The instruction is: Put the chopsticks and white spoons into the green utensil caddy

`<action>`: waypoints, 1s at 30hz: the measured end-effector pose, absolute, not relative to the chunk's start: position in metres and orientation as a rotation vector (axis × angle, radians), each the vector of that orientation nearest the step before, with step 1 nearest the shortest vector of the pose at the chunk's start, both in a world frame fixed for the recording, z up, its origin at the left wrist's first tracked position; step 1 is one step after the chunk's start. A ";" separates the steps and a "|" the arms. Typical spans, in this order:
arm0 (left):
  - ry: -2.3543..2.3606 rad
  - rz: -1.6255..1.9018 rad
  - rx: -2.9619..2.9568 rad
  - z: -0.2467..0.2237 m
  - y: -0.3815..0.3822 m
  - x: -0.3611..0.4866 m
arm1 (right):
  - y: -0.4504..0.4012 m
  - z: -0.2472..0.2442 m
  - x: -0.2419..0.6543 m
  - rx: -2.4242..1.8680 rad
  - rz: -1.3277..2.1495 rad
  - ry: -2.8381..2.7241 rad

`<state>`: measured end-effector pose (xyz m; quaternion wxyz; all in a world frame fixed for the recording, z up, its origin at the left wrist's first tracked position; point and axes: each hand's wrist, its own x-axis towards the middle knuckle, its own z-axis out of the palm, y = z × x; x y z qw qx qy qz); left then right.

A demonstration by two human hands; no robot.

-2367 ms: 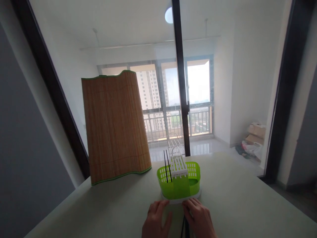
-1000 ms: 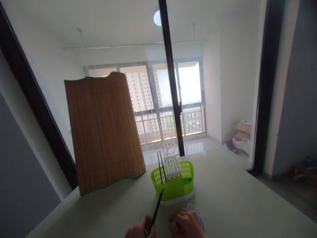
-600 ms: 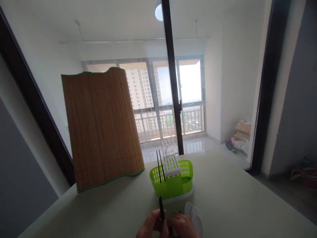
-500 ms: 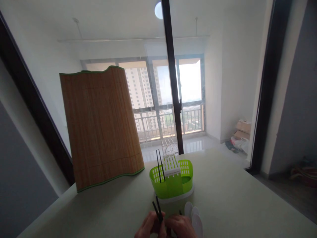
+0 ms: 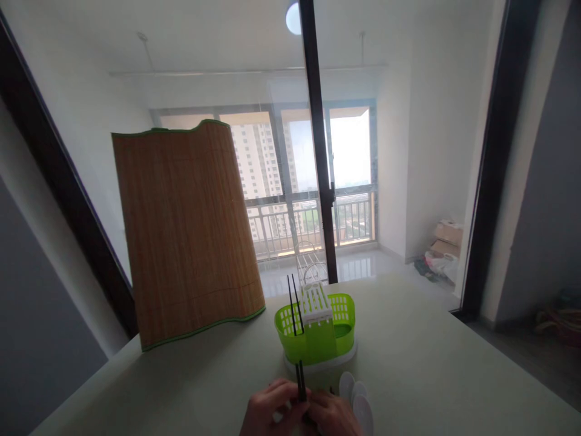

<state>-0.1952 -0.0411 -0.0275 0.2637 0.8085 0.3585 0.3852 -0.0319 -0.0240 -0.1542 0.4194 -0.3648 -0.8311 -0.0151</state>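
Black chopsticks (image 5: 300, 380) stand upright and close together between my hands, at the bottom of the head view. My left hand (image 5: 271, 407) is closed around them from the left. Close beside it, my right hand (image 5: 333, 413) is closed at their lower part, its fingertips partly hidden. Just beyond my hands sits a green basket (image 5: 320, 345) with a white slotted holder (image 5: 316, 303) on it. Two more black chopsticks (image 5: 294, 306) stick up from the basket's left part. White spoons (image 5: 361, 402) lie right of my right hand.
All this is on a pale table (image 5: 422, 363). A large bamboo mat (image 5: 188, 236) with green edging stands curled at the left. Behind the table are a dark-framed glass door (image 5: 320, 139) and, on the floor at right, boxes and bags (image 5: 442, 251).
The chopsticks in my hands have gone from spread and leaning left to nearly parallel and upright. My left hand has shifted slightly and its fingers have moved up around them.
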 end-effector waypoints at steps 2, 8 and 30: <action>1.050 1.135 2.163 -0.010 -0.041 -0.197 | -0.028 -0.146 -0.027 -0.959 -0.018 -2.080; 1.319 1.597 1.991 0.064 -0.024 -0.208 | -0.043 -0.111 -0.007 -1.098 0.118 -1.999; 1.960 0.841 2.360 0.029 0.079 -0.161 | -0.038 -0.114 0.003 -1.132 0.060 -2.011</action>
